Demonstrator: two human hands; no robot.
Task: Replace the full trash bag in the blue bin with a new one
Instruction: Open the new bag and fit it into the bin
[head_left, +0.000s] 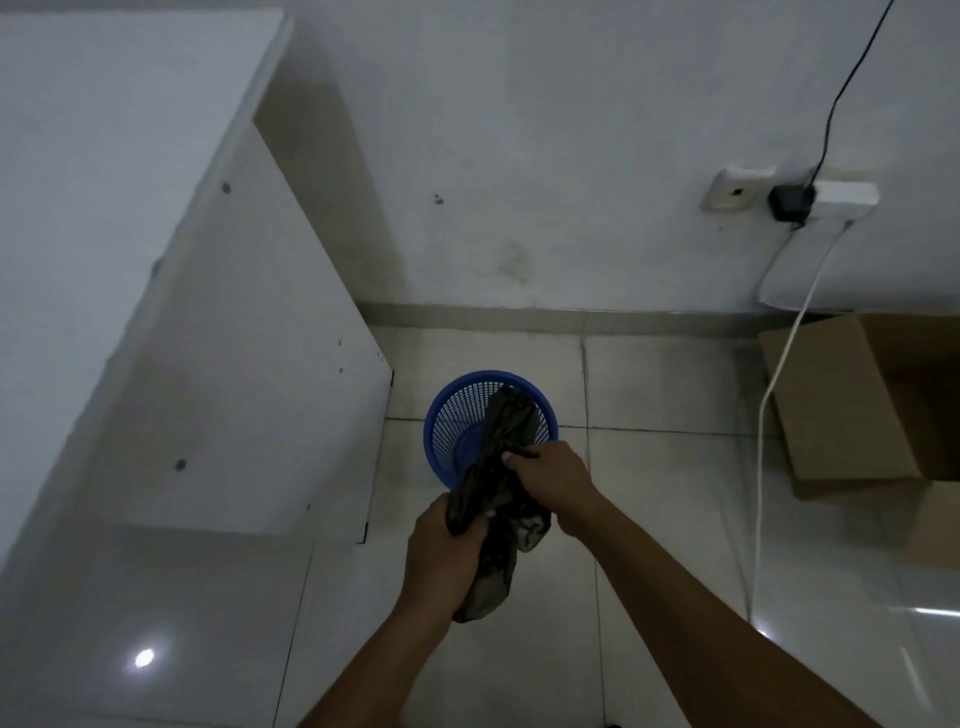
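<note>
A blue mesh bin (457, 410) stands upright on the tiled floor near the wall, with no bag lining it; its blue bottom shows through. A crumpled black trash bag (506, 431) hangs above the bin, held in both hands. My left hand (441, 551) grips its lower bunched part. My right hand (556, 480) pinches it higher up, over the bin's near rim. The bag's far end reaches over the bin's opening. Its lower end dangles below my left hand.
A white cabinet (156, 312) fills the left side, close to the bin. A cardboard box (857, 405) lies at the right. A white cable (769, 415) and a black cable (852, 78) run from wall sockets (789, 200). Floor tiles lie in front.
</note>
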